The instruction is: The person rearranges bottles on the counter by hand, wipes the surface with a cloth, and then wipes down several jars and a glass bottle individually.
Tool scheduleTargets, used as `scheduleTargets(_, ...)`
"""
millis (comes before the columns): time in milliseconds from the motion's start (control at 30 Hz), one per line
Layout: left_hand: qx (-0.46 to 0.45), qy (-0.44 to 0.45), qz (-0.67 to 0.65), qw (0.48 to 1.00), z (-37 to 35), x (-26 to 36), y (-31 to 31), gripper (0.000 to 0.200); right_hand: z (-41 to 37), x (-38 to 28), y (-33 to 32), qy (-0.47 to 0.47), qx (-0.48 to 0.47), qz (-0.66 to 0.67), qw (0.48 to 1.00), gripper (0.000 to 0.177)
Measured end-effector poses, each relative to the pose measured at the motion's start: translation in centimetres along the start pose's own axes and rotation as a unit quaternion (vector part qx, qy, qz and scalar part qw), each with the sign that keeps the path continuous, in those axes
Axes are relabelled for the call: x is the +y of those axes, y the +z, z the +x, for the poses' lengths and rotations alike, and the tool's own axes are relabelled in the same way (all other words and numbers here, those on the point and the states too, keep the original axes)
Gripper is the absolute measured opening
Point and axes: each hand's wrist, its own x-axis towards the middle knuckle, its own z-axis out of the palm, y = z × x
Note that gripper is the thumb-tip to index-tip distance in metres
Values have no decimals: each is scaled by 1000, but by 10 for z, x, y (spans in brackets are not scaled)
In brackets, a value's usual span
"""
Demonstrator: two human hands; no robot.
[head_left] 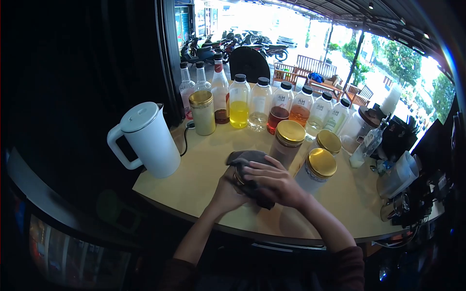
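Observation:
Over the front part of the wooden counter [194,194], my left hand [232,190] is wrapped round a jar, mostly hidden, with a bit of gold rim showing. A dark cloth [250,157] covers the jar's top and hangs down beside it. My right hand [274,180] presses on the cloth from the right, its fingers laid across it. Just behind and to the right stand gold-lidded jars, one tall [290,133], one in front [322,164] and one behind that [328,141].
A white kettle [150,140] stands at the left, near a gold-lidded jar of pale powder [203,114]. Bottles with black caps, one with yellow liquid [239,109], line the back. At the right are a glass bottle [367,145], a clear plastic pitcher [399,177] and a glass cup [395,207].

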Motion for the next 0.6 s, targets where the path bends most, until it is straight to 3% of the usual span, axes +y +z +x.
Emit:
scheduleTargets(100, -7, -58, -293, 954, 2, -1, 2, 101, -6, 12, -19, 89, -9, 17, 996, 32)
scheduleTargets(233, -8, 11, -166, 986, 10, 2, 3, 97, 22, 2, -4, 130, -34, -99, 986, 31)
scheduleTargets(300, -20, -40, -58, 997, 10, 12, -3, 92, 31, -8, 4, 89, -31, -80, 992, 31)
scheduleTargets(400, -83, -81, -65, 991, 10, 2, -4, 89, 39, -15, 7, 18, -41, -118, 992, 35)
scheduleTargets(433, -18, -87, -111, 990, 3, 9, -3, 90, 46, -17, 6, 90, -65, -123, 986, 36)
scheduleTargets(500, -29, -107, -143, 983, 0, -3, 7, 91, 54, -12, 6, 214, -58, -113, 969, 39)
scheduleTargets(533, -37, -126, -175, 976, 2, 3, 6, 91, 56, -5, 4, 217, -56, -111, 968, 39)
scheduleTargets(567, -11, -82, -63, 995, 0, 14, 2, 94, 59, 4, -1, 287, -59, -45, 955, 39)
scheduleTargets(600, -13, -81, -61, 995, 2, 11, 2, 94, 60, 14, -4, 352, -62, 22, 934, 40)
